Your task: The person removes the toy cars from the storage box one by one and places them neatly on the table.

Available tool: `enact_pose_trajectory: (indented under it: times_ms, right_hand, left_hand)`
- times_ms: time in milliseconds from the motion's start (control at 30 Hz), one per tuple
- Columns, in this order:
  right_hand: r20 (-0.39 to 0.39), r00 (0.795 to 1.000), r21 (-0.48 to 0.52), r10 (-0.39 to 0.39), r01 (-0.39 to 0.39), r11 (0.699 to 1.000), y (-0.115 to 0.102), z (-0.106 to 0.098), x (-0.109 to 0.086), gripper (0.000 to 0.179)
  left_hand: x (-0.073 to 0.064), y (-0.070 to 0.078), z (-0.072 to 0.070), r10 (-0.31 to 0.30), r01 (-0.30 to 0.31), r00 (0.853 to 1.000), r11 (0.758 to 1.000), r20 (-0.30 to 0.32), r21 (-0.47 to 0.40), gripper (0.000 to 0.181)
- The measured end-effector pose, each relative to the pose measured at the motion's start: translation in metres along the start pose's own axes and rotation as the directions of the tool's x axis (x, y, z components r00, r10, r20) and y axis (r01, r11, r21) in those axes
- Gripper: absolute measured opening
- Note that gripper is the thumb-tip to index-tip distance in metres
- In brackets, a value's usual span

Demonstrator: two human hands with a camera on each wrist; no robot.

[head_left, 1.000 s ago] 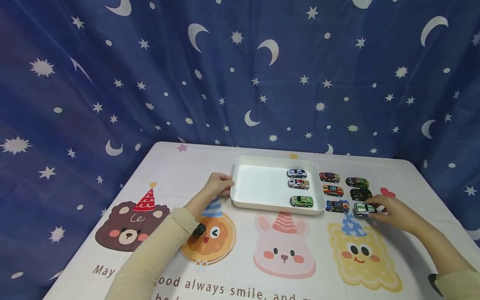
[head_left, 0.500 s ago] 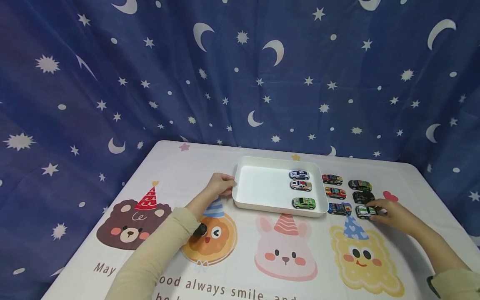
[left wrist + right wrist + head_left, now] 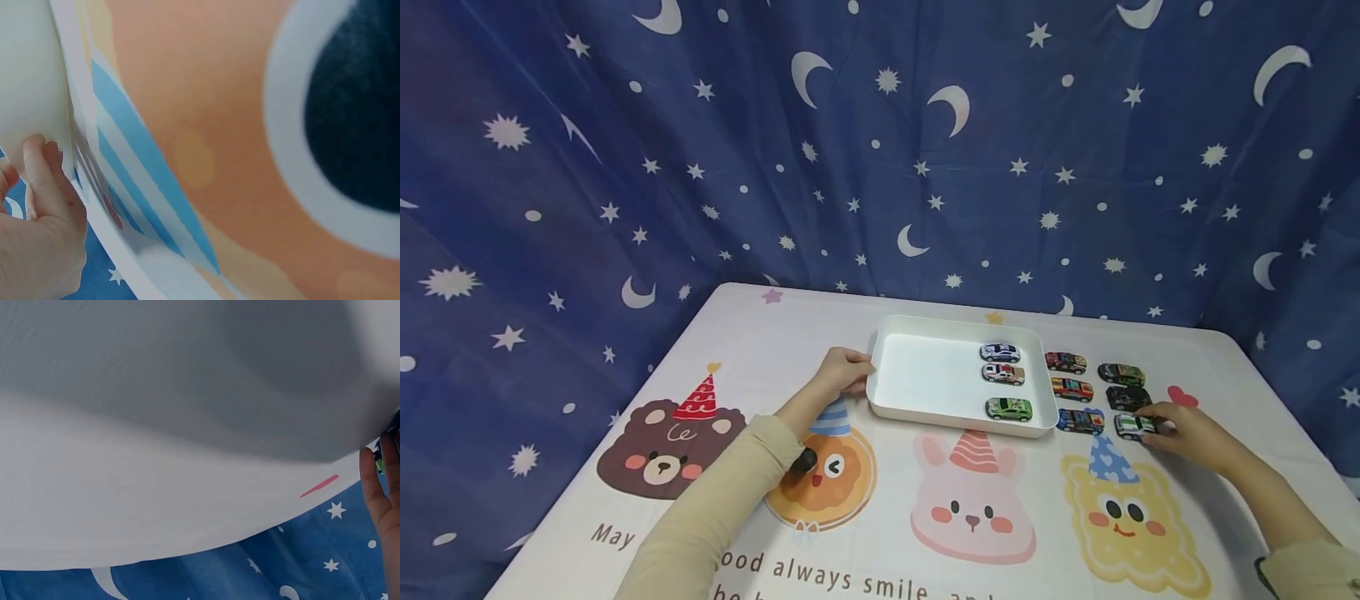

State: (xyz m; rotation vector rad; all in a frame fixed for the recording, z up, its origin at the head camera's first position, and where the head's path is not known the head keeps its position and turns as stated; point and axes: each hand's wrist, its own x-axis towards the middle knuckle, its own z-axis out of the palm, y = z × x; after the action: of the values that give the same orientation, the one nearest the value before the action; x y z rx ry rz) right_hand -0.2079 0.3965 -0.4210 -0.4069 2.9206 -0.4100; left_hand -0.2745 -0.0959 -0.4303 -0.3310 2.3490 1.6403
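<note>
At the left wall of a white tray (image 3: pixel 925 375) is my left hand (image 3: pixel 842 369), thumb and fingers gripping the rim; the left wrist view has its fingers against the tray's pale wall (image 3: pixel 34 75). Three toy cars stand inside along the tray's right side: a white-blue one (image 3: pixel 1000 353), a white-red one (image 3: pixel 1003 374) and a green one (image 3: pixel 1009 409). Right of the tray, my right hand (image 3: pixel 1180 427) pinches a white-and-green toy car (image 3: pixel 1131 426) on the table. In the right wrist view, only part of the hand (image 3: pixel 382 494) shows at the edge.
Beside the tray stand more toy cars: a dark red one (image 3: pixel 1066 362), an orange-red one (image 3: pixel 1072 389) and a blue one (image 3: pixel 1081 422). Behind the held car are a black car (image 3: pixel 1127 398) and a dark green one (image 3: pixel 1122 375). A starry blue curtain (image 3: pixel 850 125) hangs behind the printed tablecloth (image 3: pixel 880 500).
The head view has shifted a little, so everything sits slightly farther right and lower. Both hands keep their places on the tray and the white-and-green toy car.
</note>
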Motion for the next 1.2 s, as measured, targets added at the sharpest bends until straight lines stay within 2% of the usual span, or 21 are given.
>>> enact_pose_trajectory:
  times_ms: [200,433,567,700,833,967,1200]
  right_hand:
    - [0.003,1.000,-0.010,0.015,-0.015,1.000,-0.003,-0.001,0.001,0.042]
    - [0.024,1.000,0.027,0.011,-0.012,1.000,-0.006,-0.005,0.002,0.044]
    - [-0.019,1.000,0.025,-0.011,0.012,1.000,-0.008,-0.006,0.000,0.036]
    - [-0.085,0.994,-0.012,-0.076,0.075,0.997,-0.009,-0.008,-0.001,0.031]
    - [-0.104,0.986,-0.039,-0.127,0.123,0.992,-0.014,-0.012,0.004,0.032]
    - [-0.108,0.985,-0.048,-0.135,0.131,0.990,-0.020,-0.017,0.009,0.030]
    - [-0.109,0.988,-0.018,-0.105,0.104,0.994,-0.035,-0.021,0.016,0.032]
  left_hand:
    - [0.003,-0.001,0.000,-0.010,0.010,1.000,1.000,-0.006,0.002,0.030]
    - [0.000,-0.001,-0.002,-0.010,0.010,1.000,1.000,-0.003,-0.008,0.031]
    - [-0.001,0.001,-0.002,-0.008,0.008,1.000,1.000,0.005,-0.017,0.031]
    - [-0.002,0.002,-0.001,-0.006,0.006,1.000,1.000,0.009,-0.019,0.032]
    - [-0.001,0.001,-0.002,-0.006,0.006,1.000,1.000,-0.003,-0.021,0.031]
    - [0.000,0.001,-0.002,-0.001,0.001,1.000,1.000,0.000,-0.023,0.030]
    - [0.001,0.001,-0.001,-0.006,0.006,1.000,1.000,-0.001,-0.024,0.030]
